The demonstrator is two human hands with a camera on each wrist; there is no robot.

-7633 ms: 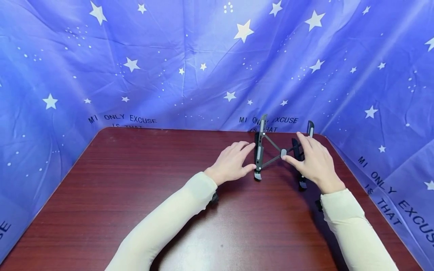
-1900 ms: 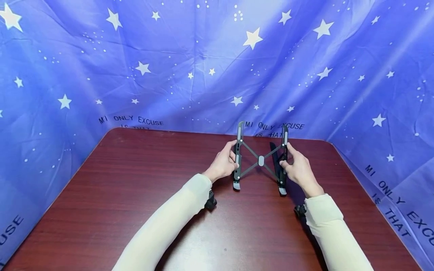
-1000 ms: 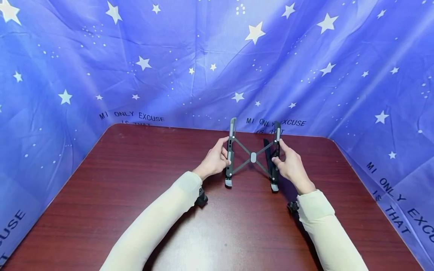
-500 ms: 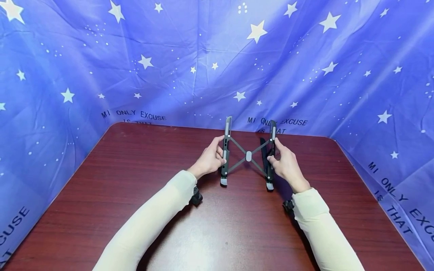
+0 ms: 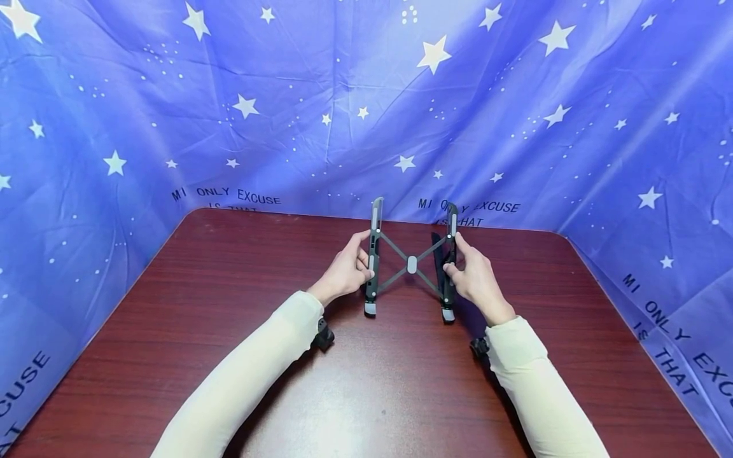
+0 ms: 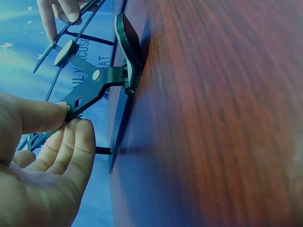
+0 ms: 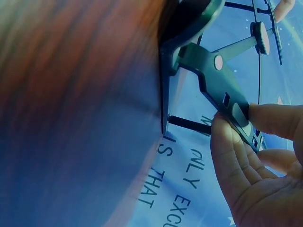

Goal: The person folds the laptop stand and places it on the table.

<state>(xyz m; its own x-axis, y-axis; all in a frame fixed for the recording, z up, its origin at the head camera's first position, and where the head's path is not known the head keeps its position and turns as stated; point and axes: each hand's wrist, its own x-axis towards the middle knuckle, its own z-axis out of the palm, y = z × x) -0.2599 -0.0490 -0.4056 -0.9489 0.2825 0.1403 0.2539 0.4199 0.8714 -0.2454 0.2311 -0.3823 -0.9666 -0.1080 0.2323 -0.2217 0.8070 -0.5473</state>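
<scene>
A black folding laptop stand (image 5: pixel 411 264) stands unfolded near the back of the table, its crossed bars meeting at a grey oval hub. My left hand (image 5: pixel 343 268) pinches the left side arm between thumb and fingers. The right side arm is pinched by my right hand (image 5: pixel 478 277) at about the same height. In the left wrist view, my left thumb and fingers (image 6: pixel 80 146) lie on either side of the slotted arm. The right wrist view has my right hand (image 7: pixel 265 165) gripping the other arm, above the base bar (image 7: pixel 164 94).
The dark red wood table (image 5: pixel 229 286) carries the stand. A blue curtain with white stars (image 5: pixel 321 114) hangs along its back and sides. Small black wrist cameras (image 5: pixel 324 335) sit under both cuffs.
Both hands were spread around the stand at first, then took hold of its side arms. Since then the stand and both hands have slid left across the table.
</scene>
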